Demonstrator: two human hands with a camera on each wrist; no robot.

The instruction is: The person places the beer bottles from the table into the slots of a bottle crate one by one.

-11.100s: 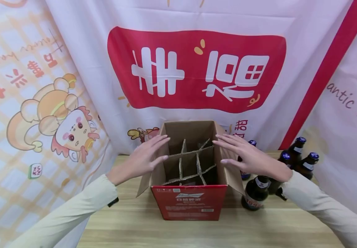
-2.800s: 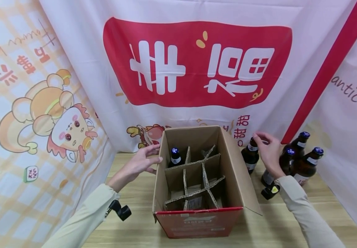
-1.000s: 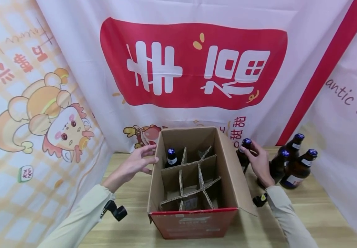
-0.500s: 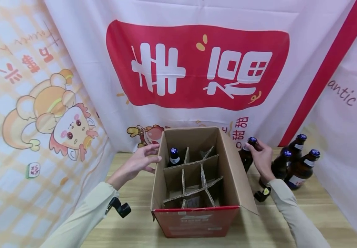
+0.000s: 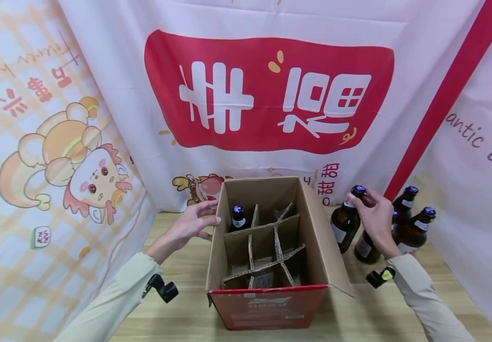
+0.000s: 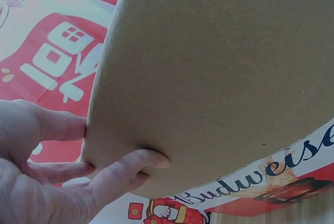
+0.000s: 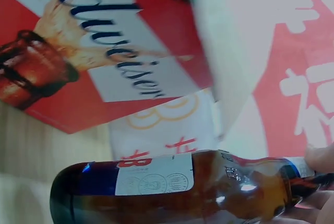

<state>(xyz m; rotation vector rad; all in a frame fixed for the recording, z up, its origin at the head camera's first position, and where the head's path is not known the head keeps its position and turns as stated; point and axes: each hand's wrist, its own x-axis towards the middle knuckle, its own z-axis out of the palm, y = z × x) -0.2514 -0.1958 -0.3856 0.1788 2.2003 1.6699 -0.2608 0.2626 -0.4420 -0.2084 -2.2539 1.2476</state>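
A cardboard beer box (image 5: 260, 306) with Budweiser print stands open-topped on the table. Cardboard dividers (image 5: 263, 231) split its inside into compartments. In the back left compartment stands a brown beer bottle (image 5: 238, 218) with a blue cap. At the box's left side, my left hand (image 5: 184, 231) rests its fingertips on the hanging flap (image 6: 209, 67); the left wrist view shows fingers on its face and edge. To the right of the box, my right hand (image 5: 376, 216) pinches another beer bottle (image 5: 344, 225) by the neck, just below the cap. Whether its base touches the table, I cannot tell.
Right of the held bottle stand more beer bottles: one partly behind my right hand (image 5: 366, 249), one at the back (image 5: 405, 206) and one at the far right (image 5: 414, 230). A right flap (image 5: 335, 259) sticks out from the box. Printed cloth (image 5: 271, 95) hangs behind.
Earlier, both hands were over the box; a bottle has since gone into its back left compartment. Lately the right hand has moved the held bottle rightward from behind the flap. The left hand stays put.
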